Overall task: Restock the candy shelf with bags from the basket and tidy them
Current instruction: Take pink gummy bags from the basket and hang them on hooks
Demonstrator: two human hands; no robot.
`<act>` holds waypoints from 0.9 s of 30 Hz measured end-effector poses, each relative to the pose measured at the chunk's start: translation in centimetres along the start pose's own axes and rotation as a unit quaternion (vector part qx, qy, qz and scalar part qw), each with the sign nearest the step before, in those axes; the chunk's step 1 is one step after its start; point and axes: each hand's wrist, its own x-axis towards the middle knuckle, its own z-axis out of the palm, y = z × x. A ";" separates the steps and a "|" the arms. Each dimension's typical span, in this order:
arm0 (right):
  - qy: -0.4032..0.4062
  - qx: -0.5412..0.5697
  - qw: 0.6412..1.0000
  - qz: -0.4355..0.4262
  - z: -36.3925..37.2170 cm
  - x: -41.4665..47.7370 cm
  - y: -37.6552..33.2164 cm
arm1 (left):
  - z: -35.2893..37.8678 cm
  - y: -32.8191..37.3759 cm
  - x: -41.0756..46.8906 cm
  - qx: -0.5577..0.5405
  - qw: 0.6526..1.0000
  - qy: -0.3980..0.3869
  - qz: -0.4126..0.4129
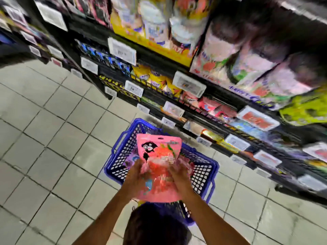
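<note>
Grip of left hand (137, 175) and right hand (178, 177) closed on pink candy bag (159, 152), bag held above blue basket (122, 138), basket on pale tiled floor (53, 138), dark shelves (159, 56) of blurred sweets and price tags (189, 84) alongside on the right

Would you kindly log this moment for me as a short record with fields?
left hand: holds the pink bag at its left side
right hand: holds the same bag at its right side
pink bag: lifted above the basket, print facing up
basket: blue, on the tiled floor, other bags inside
shelves: to the right, stocked, price tags along the edges
image: blurred
</note>
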 end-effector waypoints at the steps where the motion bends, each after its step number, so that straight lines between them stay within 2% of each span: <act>1: -0.015 0.009 1.000 -0.011 -0.9 -2.3 -1.3 | 0.4 1.4 -2.6 0.019 1.000 -0.021 0.004; 8: -0.040 0.131 0.986 -0.098 -7.8 -20.5 -11.4 | 4.5 12.3 -18.0 0.129 0.984 -0.101 0.074; 12: -0.029 0.165 0.965 -0.204 -10.2 -28.1 -15.7 | 8.0 18.2 -24.0 0.155 0.974 -0.093 0.139; 16: 0.030 0.168 0.948 -0.268 -12.9 -34.4 -19.3 | 11.5 22.6 -28.6 0.173 0.957 -0.103 0.211; 20: 0.117 0.141 0.927 -0.328 -16.8 -39.2 -21.4 | 15.7 25.5 -32.7 0.193 0.924 -0.143 0.298; 27: 0.172 0.187 0.868 -0.426 -25.5 -45.7 -22.8 | 24.9 26.5 -40.9 0.163 0.875 -0.201 0.410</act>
